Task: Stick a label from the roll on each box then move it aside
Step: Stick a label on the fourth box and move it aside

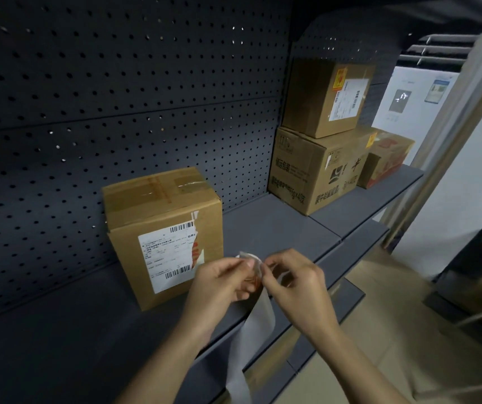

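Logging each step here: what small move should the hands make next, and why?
Probably finish peeling the label off the backing strip: both hands pinch it in front of the nearest box, and the strip hangs below, so the label looks not yet free.

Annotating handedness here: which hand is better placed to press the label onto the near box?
Probably left. The left hand is nearer the near box, beside its front face, while the right hand sits farther out. Both pinch the label roll, whose backing strip hangs below, so neither is free yet.
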`<state>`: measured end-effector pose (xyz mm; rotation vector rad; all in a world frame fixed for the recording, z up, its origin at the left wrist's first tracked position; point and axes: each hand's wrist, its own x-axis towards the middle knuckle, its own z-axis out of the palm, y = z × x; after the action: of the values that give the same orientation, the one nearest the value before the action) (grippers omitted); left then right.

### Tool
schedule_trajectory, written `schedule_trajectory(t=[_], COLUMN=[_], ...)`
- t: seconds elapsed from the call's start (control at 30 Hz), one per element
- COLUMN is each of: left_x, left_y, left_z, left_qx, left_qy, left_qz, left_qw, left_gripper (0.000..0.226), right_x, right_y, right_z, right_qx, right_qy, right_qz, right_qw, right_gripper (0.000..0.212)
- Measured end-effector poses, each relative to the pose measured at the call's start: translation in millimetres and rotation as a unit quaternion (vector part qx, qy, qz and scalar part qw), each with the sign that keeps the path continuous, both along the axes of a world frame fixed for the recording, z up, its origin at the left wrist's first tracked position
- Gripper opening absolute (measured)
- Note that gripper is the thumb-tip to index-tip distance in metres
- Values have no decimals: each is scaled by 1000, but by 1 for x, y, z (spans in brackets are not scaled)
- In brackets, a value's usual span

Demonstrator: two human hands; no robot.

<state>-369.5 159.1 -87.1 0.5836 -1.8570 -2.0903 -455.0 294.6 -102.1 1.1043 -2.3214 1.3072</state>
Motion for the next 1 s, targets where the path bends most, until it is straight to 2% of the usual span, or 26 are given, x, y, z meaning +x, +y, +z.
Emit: schedule_trajectory(t=[0.1, 0.17, 0.23, 0.33, 0.47, 0.6, 0.7, 0.8, 0.87, 1.0], left_x=[3, 6, 8, 8, 13, 15, 19, 27, 30, 34], left_y=[-2, -4, -6, -11, -14, -28, -38, -39, -41, -44], left_z=[5, 7, 6, 2, 1, 1, 8, 19, 21, 22], left_qx=[45, 44, 8, -52, -107, -130, -134, -151, -180, -221], left_qy=[12, 20, 22, 19, 24, 25, 35, 45, 43, 35], left_qz=[10, 16, 30, 67, 89, 124, 115, 78, 70, 58], left_qw=[999, 999, 999, 996, 990, 983, 984, 984, 980, 973], left_gripper=[16, 15, 15, 18, 20, 20, 13, 15, 15, 13], right_x=[8, 11, 12, 12, 11, 12, 10, 3, 1, 1], right_y=[-5, -7, -9, -12, -15, -11, -15, -24, -29, -38], right_z=[-1, -2, -3, -4, -3, 0, 1, 7, 13, 24], right_qx=[32, 50, 67, 67, 68, 50, -14, -108, -126, -118], right_qy=[91, 131, 161, 154, 97, -33, -105, -224, -269, -306], right_qz=[13, 14, 21, 39, 67, 116, 87, 86, 119, 181], right_qw=[995, 990, 984, 985, 991, 991, 991, 965, 947, 927], right_gripper=[10, 13, 12, 11, 19, 35, 20, 12, 14, 7])
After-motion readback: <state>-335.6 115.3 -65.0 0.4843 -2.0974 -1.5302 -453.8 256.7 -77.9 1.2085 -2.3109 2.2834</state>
